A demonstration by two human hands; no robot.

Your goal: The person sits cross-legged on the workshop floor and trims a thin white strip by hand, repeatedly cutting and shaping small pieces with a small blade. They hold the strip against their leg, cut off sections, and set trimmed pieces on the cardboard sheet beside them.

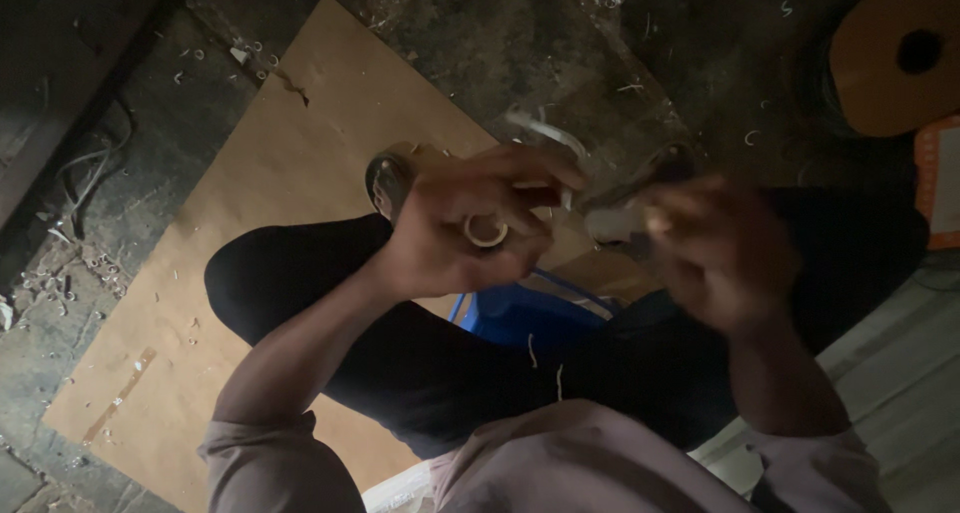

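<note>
A pale pink shirt (590, 463) is filling the bottom of the view, nearest the camera, with both forearms reaching up out of its sleeves. The left hand (465, 228) is curling into a closed grip around a small pale ring-shaped roll (486, 231), whose round end is showing between thumb and fingers. The right hand (725, 248) is blurring with motion just beside it; its fingers are bending around a small light-coloured piece (615, 223), but how tightly they are closing on it cannot be told. A thin pale strip (548, 131) is arching just above the two hands. Both hands are hovering over the person's black-trousered legs (420, 353), with a sandalled foot (388, 181) resting on a sheet of brown cardboard (250, 253) that is lying on the dirty floor (560, 33). A blue container (520, 318) is showing between the legs, below the hands. A round orange-brown disc with a dark centre hole (895, 58) is lying at the upper right, well apart from the hands.
</note>
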